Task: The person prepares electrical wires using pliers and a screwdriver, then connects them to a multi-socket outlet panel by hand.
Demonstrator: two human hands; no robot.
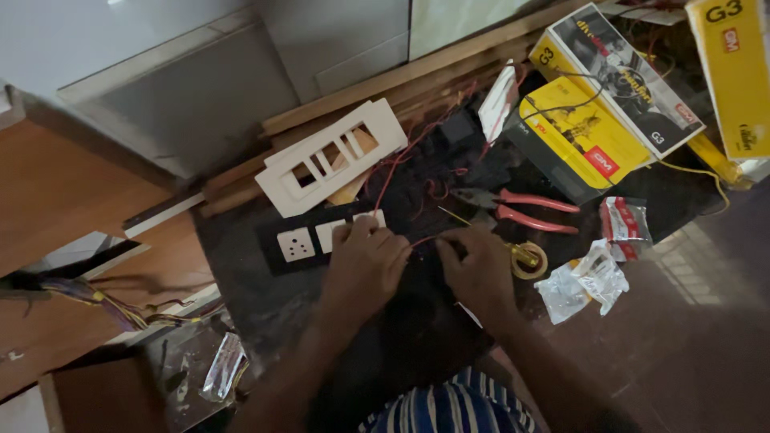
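My left hand (pixel 365 265) rests on the right end of a black switch plate (pixel 277 232) that carries a white socket (pixel 296 244) and white switch modules. Its fingers press on the plate's edge. My right hand (pixel 480 269) pinches a thin red wire (pixel 423 239) that runs between both hands. A screwdriver with a yellow transparent handle (pixel 525 256) lies under or beside the right hand's fingers; its thin shaft points up-left. Whether the right hand also grips it I cannot tell.
A white cover frame (pixel 329 156) with openings lies behind the plate. Red-handled pliers (pixel 521 210) lie to the right, with clear plastic bags (pixel 589 281), yellow and black boxes (pixel 609 88) and tangled red wires (pixel 417 172). A bundle of coloured wires (pixel 104 305) hangs at left.
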